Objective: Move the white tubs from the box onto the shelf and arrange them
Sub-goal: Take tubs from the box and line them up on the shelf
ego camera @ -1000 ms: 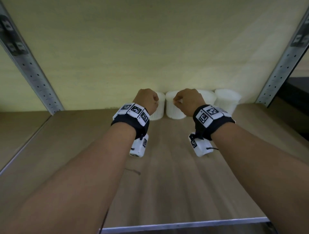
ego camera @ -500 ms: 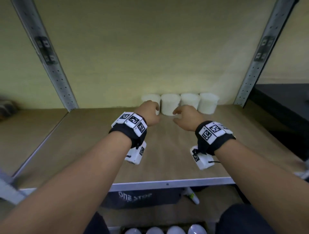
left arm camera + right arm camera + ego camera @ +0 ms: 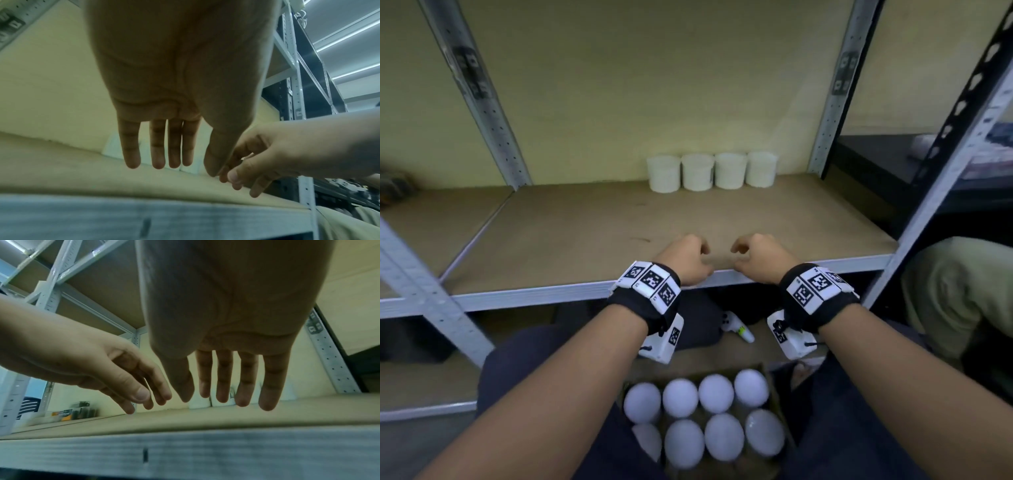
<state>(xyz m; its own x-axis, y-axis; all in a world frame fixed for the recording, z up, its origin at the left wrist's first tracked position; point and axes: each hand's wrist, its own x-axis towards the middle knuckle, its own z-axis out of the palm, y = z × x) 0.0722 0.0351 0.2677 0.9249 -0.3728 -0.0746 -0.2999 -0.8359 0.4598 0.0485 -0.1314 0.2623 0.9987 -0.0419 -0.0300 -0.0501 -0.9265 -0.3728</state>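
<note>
Several white tubs (image 3: 711, 171) stand in a row against the back wall of the wooden shelf (image 3: 619, 226). More white tubs (image 3: 702, 418) fill the cardboard box (image 3: 774, 373) below, between my knees. My left hand (image 3: 688, 258) and right hand (image 3: 753, 255) hover side by side over the shelf's front edge, both empty. The wrist views show the left hand's fingers (image 3: 158, 146) and the right hand's fingers (image 3: 244, 382) straight and relaxed, with the shelf tubs (image 3: 200, 402) partly hidden behind them.
Grey perforated uprights (image 3: 482, 96) (image 3: 835, 92) frame the shelf bay. The metal front rail (image 3: 534, 296) runs below my hands. A white controller (image 3: 736, 325) lies on the lower level. Small boxes (image 3: 72, 412) sit on the shelf bay to the left.
Both hands have let go of the tubs at the back and pulled back to the shelf's front edge. The head view has tilted down, bringing the box of tubs into sight.
</note>
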